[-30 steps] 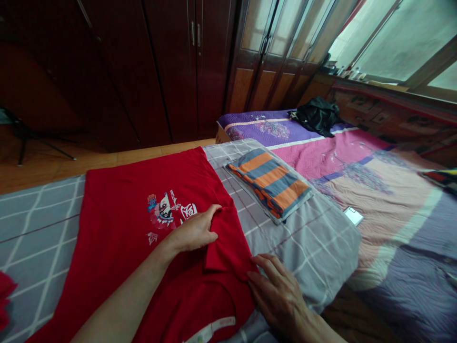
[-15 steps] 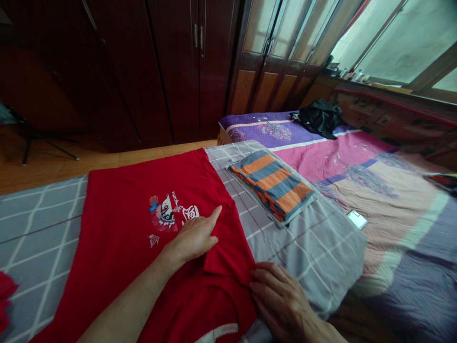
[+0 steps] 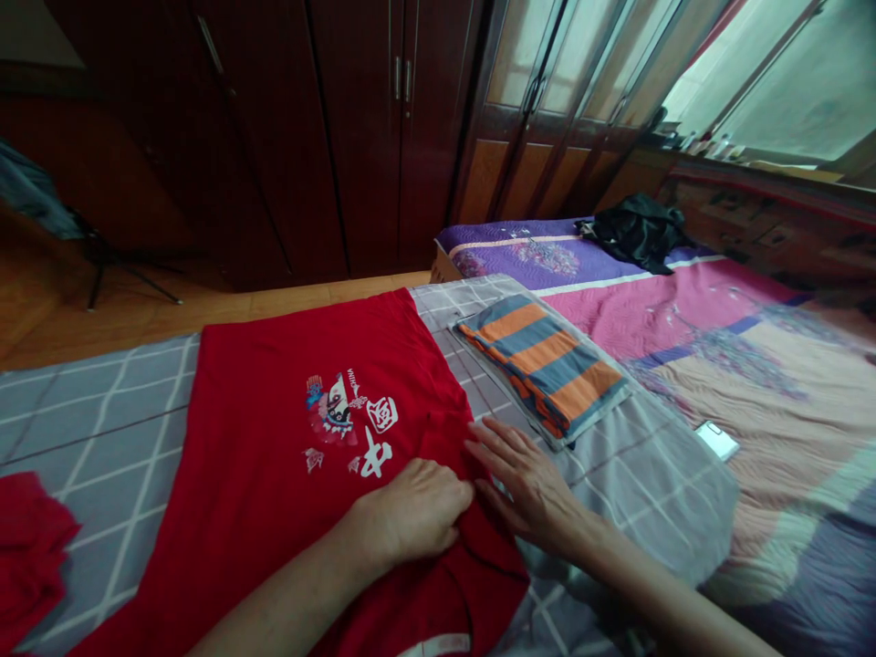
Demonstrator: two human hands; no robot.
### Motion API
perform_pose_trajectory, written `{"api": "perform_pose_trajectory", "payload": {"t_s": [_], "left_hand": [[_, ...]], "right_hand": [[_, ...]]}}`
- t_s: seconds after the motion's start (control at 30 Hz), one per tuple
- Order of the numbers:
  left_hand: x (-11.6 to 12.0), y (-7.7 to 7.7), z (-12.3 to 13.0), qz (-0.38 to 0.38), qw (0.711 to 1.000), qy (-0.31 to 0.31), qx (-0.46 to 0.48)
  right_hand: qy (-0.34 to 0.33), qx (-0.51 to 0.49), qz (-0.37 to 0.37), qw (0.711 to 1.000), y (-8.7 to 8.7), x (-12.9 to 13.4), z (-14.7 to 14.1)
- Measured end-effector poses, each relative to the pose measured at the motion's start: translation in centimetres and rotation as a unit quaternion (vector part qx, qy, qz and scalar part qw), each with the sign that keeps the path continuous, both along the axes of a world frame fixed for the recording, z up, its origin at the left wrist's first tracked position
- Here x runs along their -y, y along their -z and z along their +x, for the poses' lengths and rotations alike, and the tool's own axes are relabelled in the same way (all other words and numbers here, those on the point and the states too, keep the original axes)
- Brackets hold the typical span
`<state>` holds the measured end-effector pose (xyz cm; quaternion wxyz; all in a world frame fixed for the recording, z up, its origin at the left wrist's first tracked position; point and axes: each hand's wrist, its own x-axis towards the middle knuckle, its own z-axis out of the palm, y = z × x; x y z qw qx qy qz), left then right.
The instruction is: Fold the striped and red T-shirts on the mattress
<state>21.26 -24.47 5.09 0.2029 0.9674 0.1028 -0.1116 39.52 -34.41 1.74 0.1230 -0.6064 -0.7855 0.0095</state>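
Several dark wooden wardrobe doors (image 3: 362, 137) closed off the far side, and below them on the right spread the bed (image 3: 620, 315), its quilt purple, pink and cream. Nearer lay a grey checked cloth (image 3: 137, 401). On it was the red T-shirt (image 3: 266, 493), front up, its hem at the far edge and its neck closest to the wearer of the camera. Just beyond its right edge sat the striped garment (image 3: 544, 356), orange and grey, folded into a flat rectangle, and a crumpled red cloth (image 3: 34, 552) showed at the left border.

Both hands worked at the shirt's right shoulder side. The left hand (image 3: 421, 511) was curled into a fist on the fabric and seemed to grip it, though its fingertips were hidden. The right hand (image 3: 516, 474) was open, fingers spread and slightly bent, tips at the shirt's right edge; whether they pressed on the cloth I could not tell.

Smaller still, the printed figure (image 3: 338, 409) and white characters lay uncovered, and the neck label (image 3: 442, 644) showed at the bottom. I judged the step in hand to be arranging the sleeve side; the next move called for a light hold there and a flat palm to ease out the creases
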Motion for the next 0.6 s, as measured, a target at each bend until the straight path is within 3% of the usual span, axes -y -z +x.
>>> {"api": "perform_pose_trajectory", "payload": {"t_s": [0.3, 0.47, 0.6], "left_hand": [[0.6, -0.4, 0.6, -0.016, 0.999, 0.052, 0.008], [1.3, -1.1, 1.1, -0.038, 0.993, 0.110, -0.007], [1.9, -1.6, 1.7, -0.027, 0.990, 0.137, -0.005]], "right_hand": [[-0.091, 0.015, -0.028, 0.995, -0.4, -3.8, -0.8], [-0.089, 0.021, -0.016, 0.996, 0.9, -4.5, -1.1], [-0.145, 0.028, -0.014, 0.989, 2.0, -4.0, -1.2]]}}
